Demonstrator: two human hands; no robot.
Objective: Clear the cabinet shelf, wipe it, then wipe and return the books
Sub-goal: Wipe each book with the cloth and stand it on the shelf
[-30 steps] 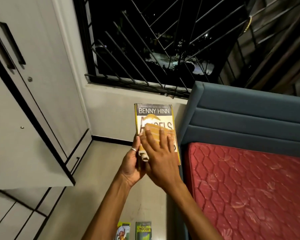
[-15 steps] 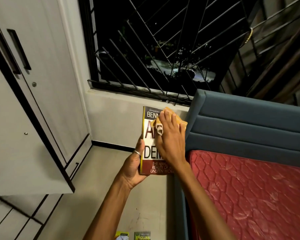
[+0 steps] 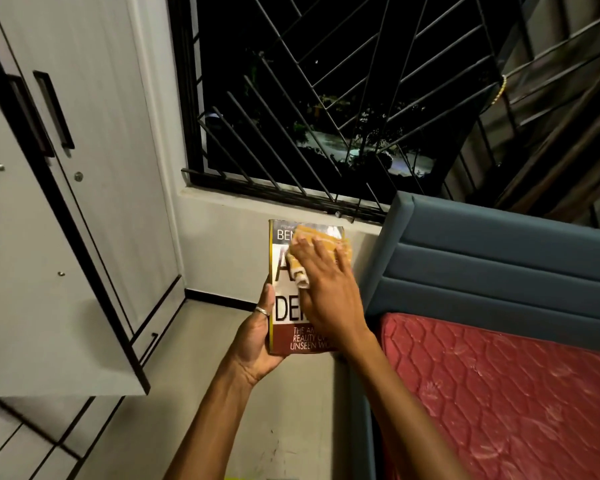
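Now my left hand gripped the book while my right hand, fingers spread, pressed the cloth on its cover; returning it remained.

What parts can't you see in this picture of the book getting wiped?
- Book title, head view: the right hand and orange cloth cover most of the letters.
- Back cover and the left hand's fingers: hidden behind the book.
- Cabinet shelf: not visible; only the doors show.
- Outside the window: too dark to make out.
- Yellow thing at the bottom edge: cut off.
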